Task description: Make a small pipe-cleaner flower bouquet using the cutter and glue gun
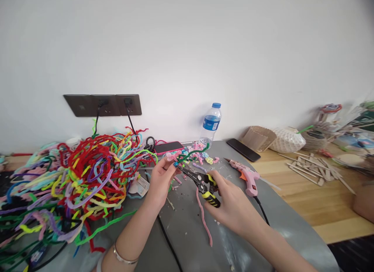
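My left hand point(161, 179), with a bracelet on its wrist, pinches a small pink fuzzy pipe-cleaner piece point(174, 155). From the same fingertips a dark green pipe cleaner point(195, 150) curves out to the right. My right hand point(230, 200) is wrapped round the black-and-yellow handles of wire strippers point(210, 190). Their dark jaws point up and left, reaching my left fingertips; whether they close on the green stem is hard to make out. Below the tool, a loose pink pipe cleaner point(203, 217) lies on the grey mat point(193, 252).
A large tangle of coloured pipe cleaners point(96, 166) covers the left side. Behind my hands stand a water bottle point(210, 126) and a pink-edged phone point(169, 147). On the right are a black phone point(243, 149), a pink glue gun point(248, 178), wooden sticks point(317, 168) and another person's arm point(364, 200).
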Demonstrator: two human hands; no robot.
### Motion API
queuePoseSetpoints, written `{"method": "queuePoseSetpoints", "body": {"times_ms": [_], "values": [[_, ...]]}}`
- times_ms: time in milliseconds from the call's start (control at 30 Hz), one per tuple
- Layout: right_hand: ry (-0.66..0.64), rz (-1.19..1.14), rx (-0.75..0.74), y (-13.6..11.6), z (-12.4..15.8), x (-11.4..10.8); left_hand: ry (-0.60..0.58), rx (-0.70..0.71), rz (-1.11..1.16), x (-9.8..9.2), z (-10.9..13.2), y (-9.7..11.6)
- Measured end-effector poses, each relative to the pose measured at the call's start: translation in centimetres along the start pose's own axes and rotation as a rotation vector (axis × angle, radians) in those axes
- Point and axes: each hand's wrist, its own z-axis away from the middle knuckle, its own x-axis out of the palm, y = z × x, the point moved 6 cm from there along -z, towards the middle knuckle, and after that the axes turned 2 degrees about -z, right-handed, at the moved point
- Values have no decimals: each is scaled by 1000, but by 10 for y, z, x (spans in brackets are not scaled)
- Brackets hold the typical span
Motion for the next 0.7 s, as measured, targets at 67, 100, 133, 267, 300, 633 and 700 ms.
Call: {"method": "queuePoseSetpoints", "body": {"times_ms": [67,100,133,267,300,633,700], "values": [[8,-3,-14,0,-1,0,-4,2,-24,1,0,1],[10,-6,-17,0,-2,0,-8,5,-35,2,1,2],[10,-7,-19,0,-3,0,-13,8,-43,2,1,2],[8,13,-17,1,-5,-1,-27,18,-38,2,1,1],[12,19,-21,1,-6,-1,-28,17,-34,2,1,1],[27,17,-20,6,-6,4,-36,37,-24,0,-2,-5],[11,13,-8,7,-6,6,-39,34,-21,-1,-2,-6]]}}
